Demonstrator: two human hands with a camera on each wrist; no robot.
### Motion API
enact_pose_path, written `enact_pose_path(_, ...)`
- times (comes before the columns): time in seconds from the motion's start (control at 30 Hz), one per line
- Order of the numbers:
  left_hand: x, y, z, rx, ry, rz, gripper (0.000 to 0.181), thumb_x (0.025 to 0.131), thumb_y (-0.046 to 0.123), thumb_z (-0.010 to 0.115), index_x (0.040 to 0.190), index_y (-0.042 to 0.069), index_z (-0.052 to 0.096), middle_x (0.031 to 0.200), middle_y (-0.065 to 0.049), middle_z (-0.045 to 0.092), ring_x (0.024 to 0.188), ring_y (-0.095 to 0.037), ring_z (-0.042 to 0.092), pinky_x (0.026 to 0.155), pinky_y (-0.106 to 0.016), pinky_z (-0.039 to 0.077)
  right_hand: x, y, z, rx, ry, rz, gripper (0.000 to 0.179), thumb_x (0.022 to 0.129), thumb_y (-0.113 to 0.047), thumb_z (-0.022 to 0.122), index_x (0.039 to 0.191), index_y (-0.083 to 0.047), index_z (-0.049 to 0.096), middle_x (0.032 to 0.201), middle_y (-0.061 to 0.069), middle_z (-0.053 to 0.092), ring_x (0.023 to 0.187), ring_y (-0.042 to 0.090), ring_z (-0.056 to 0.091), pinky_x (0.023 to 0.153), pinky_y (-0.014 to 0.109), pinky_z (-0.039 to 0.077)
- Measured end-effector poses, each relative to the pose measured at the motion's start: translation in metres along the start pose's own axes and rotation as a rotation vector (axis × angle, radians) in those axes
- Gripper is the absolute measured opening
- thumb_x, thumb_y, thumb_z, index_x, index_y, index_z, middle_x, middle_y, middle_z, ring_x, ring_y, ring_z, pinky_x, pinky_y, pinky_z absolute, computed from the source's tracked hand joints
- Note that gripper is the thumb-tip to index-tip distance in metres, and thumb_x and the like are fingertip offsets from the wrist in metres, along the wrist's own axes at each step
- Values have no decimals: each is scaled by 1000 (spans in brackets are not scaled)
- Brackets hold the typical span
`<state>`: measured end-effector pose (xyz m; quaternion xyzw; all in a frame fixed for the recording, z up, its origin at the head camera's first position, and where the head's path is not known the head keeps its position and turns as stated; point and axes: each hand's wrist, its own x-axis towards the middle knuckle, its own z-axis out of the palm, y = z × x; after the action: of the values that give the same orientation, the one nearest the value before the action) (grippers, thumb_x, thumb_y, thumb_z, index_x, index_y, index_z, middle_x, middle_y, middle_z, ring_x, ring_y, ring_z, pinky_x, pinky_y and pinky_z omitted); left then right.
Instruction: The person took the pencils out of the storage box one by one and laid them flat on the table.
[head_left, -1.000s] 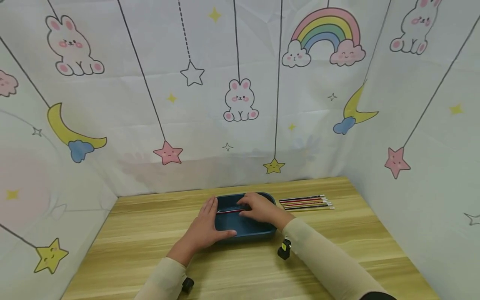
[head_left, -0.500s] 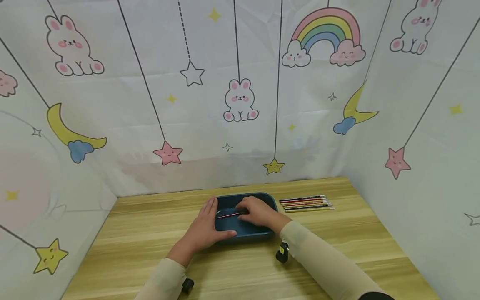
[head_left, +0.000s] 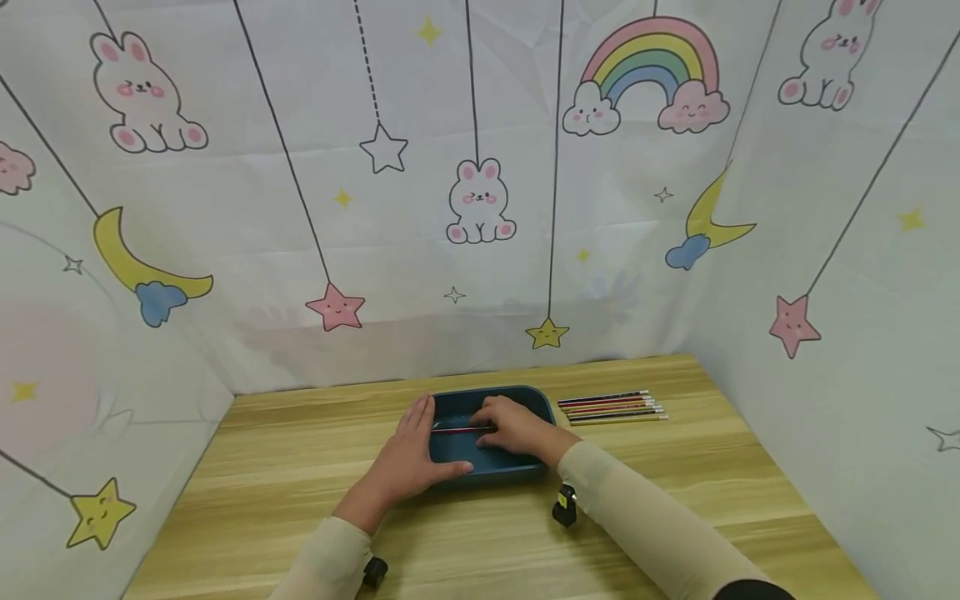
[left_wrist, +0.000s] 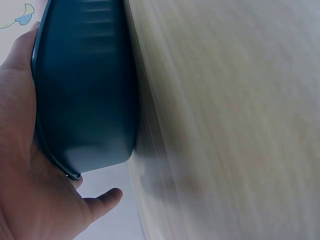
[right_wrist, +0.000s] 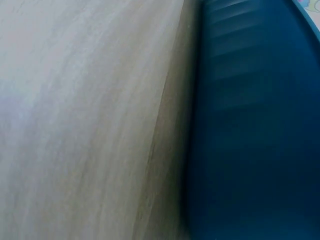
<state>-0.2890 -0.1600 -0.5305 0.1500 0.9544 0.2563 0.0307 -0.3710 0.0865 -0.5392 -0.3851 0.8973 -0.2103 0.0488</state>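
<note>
A dark blue tray (head_left: 487, 467) stands on the table, its outer wall (left_wrist: 90, 100) filling much of the left wrist view. My left hand (head_left: 401, 454) rests against its left end, fingers straight along the rim and thumb stretched over the front edge. Inside lies a thin red-and-dark pencil (head_left: 453, 431), running left to right. My right hand (head_left: 516, 427) reaches into the tray from the right and pinches the pencil near its right part, which the fingers hide. In the right wrist view only the tray's side (right_wrist: 250, 125) shows, without the hand.
Several pencils (head_left: 611, 407) lie side by side on the wooden table (head_left: 480, 542), right of the tray. A white cloth wall (head_left: 420, 267) with printed rabbits and stars closes off the back and both sides.
The pencil in the tray has shifted slightly toward me, tilted midway, and lies nearly level now. My right hand has moved a little with it. The left hand stays put.
</note>
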Motion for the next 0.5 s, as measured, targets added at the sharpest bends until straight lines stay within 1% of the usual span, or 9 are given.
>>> enact_pose_path(0.17,1,-2,0,0,-1,4,137,88,80,78,177,0,11,185,-19,8,171,-39,7,130,-63,27,1,-1,0,-13,-11,-26,34,100,-22,87,132,-12,82,109,0,67,99,15,60,88,33,53)
enact_pose_path(0.37,2,-4,1,1,-2,15,137,88,81,77,177,2,9,185,-18,6,171,-37,4,130,-62,27,0,-3,-3,45,-49,-51,33,100,-15,86,132,-10,82,106,0,68,95,14,61,85,32,54)
enact_pose_path(0.5,2,-4,2,-4,-1,18,136,88,80,77,177,2,10,185,-18,6,171,-38,4,130,-63,28,1,-1,-4,71,-63,-56,33,100,-11,85,132,-11,82,104,-2,68,93,10,61,83,29,54)
